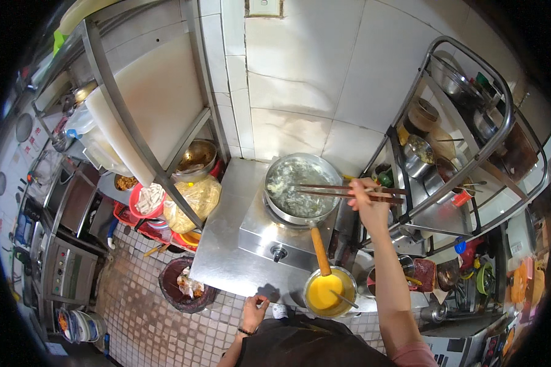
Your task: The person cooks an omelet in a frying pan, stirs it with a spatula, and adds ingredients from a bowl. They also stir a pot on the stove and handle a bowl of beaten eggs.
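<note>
My right hand (366,198) grips a pair of long dark chopsticks (323,189), their tips inside a metal saucepan (275,212). Cloudy liquid with whitish bits and greenish strands (303,179) fills the pan. The saucepan sits on a stainless-steel cooktop (261,225) with a black knob (278,253). Its wooden handle (320,250) points toward me, above a metal bowl (352,280) of yellow liquid (323,289) with a spoon (344,299) standing in it. Low by the counter's front edge, my left hand (255,312) holds nothing visible, its fingers curled and thumb near the fingertips.
A stainless-steel counter (220,229) carries the cooktop. At right, a metal rack (475,160) holds pots and bowls. At left stand a shelf frame (119,105), a pink bowl of white pieces (149,199) and a bagged yellowish food (193,202). A lined bin (174,284) is on the tiled floor.
</note>
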`<act>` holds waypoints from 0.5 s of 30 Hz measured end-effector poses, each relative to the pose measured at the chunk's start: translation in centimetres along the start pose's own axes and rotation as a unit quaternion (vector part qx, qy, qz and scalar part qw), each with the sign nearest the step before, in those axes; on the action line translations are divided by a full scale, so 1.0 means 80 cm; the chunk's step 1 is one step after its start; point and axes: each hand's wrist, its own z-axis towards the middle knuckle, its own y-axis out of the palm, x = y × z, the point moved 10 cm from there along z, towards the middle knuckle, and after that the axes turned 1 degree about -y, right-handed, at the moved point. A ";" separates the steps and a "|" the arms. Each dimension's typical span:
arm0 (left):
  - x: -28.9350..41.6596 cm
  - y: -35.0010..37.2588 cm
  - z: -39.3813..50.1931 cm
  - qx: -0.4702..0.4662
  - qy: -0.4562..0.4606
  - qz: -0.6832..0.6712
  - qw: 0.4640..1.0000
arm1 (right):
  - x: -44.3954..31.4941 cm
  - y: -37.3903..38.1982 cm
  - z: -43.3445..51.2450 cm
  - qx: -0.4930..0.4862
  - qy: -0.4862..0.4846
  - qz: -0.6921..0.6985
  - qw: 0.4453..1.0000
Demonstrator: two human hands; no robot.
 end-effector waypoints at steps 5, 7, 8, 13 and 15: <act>-0.041 0.005 -0.015 -0.024 -0.082 -0.046 0.995 | -0.015 0.045 -0.007 -0.083 -0.035 0.020 0.996; -0.046 0.002 -0.019 -0.022 -0.080 -0.041 0.996 | -0.005 0.031 0.000 -0.028 -0.005 0.018 0.999; -0.051 0.002 -0.021 -0.023 -0.093 -0.031 0.995 | -0.001 0.017 0.004 0.006 0.011 0.023 1.000; -0.072 -0.004 -0.026 -0.004 -0.121 -0.077 0.990 | -0.008 -0.083 0.022 0.091 -0.019 -0.035 0.995; -0.075 -0.005 -0.026 -0.004 -0.125 -0.069 0.990 | 0.003 -0.081 0.030 0.078 -0.029 -0.050 0.995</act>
